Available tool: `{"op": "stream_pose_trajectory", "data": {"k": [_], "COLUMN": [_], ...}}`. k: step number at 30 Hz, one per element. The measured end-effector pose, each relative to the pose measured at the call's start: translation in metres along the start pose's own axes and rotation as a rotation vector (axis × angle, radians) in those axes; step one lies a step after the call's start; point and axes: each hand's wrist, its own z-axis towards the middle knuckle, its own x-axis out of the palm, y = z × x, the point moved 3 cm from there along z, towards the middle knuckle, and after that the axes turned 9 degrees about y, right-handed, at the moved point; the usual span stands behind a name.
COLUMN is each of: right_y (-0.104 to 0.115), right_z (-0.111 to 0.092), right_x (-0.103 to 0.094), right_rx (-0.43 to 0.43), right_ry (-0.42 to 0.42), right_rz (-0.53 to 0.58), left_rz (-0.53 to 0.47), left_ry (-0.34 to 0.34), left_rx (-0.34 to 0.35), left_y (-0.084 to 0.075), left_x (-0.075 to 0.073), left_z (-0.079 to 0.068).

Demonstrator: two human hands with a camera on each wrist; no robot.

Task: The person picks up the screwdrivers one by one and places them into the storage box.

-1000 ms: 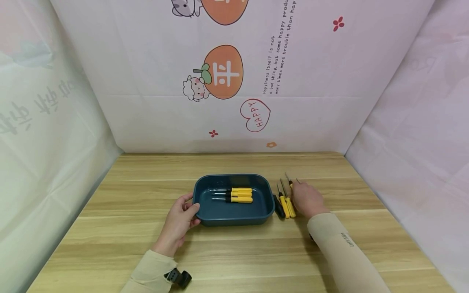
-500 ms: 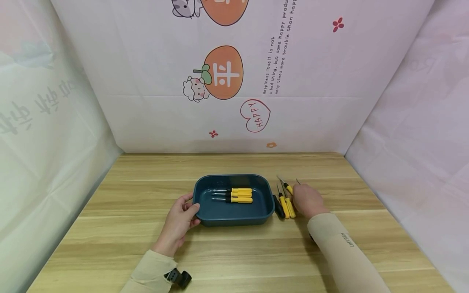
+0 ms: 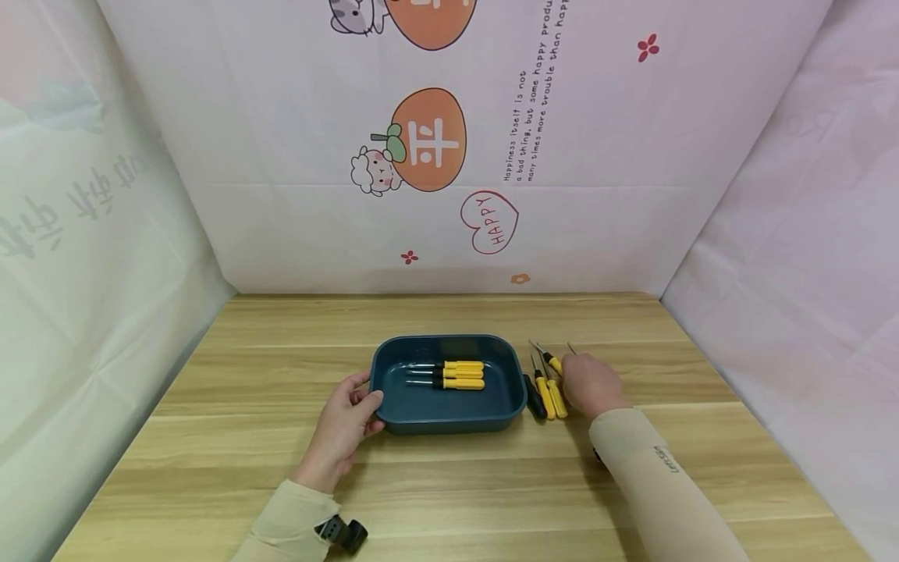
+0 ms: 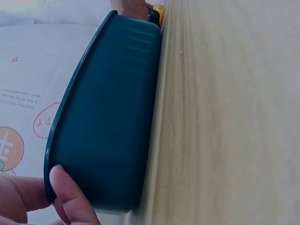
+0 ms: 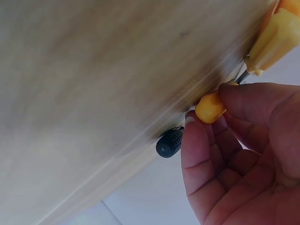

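Observation:
My left hand [image 3: 344, 428] grips the left end of a dark blue rectangular tray [image 3: 449, 426]; in the left wrist view, thumb and fingers pinch its rim. Several screwdrivers [image 3: 460, 383] with yellow handles lie side by side inside. Right of the tray, my right hand [image 3: 592, 384] pinches a yellow-handled screwdriver [image 3: 553, 361] by the handle, its shaft slanting up and left across its neighbours. The right wrist view shows the handle's rounded end [image 5: 210, 108] between thumb and fingers. Beyond the fingers lies a black ribbed handle [image 5: 169, 143]. One thin shaft [image 3: 571, 348] pokes out behind the hand.
Two yellow-handled screwdrivers [image 3: 545, 400] and a black-handled one [image 3: 534, 398] lie close against the tray's right side. The wooden table [image 3: 449, 499] ends at a printed white sheet [image 3: 295, 234] at the back, with white sheets on both sides.
The tip of the screwdriver in my right hand has swung left, over the neighbouring shafts, mostly in the first half second. My left hand and the tray have stayed still.

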Motion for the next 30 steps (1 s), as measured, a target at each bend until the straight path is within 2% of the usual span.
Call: {"op": "stream_pose_trajectory", "data": {"k": [10, 30], "right_y": [-0.001, 0.006], "right_z": [-0.002, -0.004], "right_x": [-0.001, -0.016], "right_rx": [-0.007, -0.026], "right_ry": [-0.008, -0.097], "right_rz": [-0.002, 0.080], "left_rz": [-0.005, -0.011], "left_ry": [0.000, 0.002], "left_rx": [-0.002, 0.002], "left_y": [0.000, 0.000], "left_x": [0.000, 0.000], "left_z": [0.001, 0.001]}}
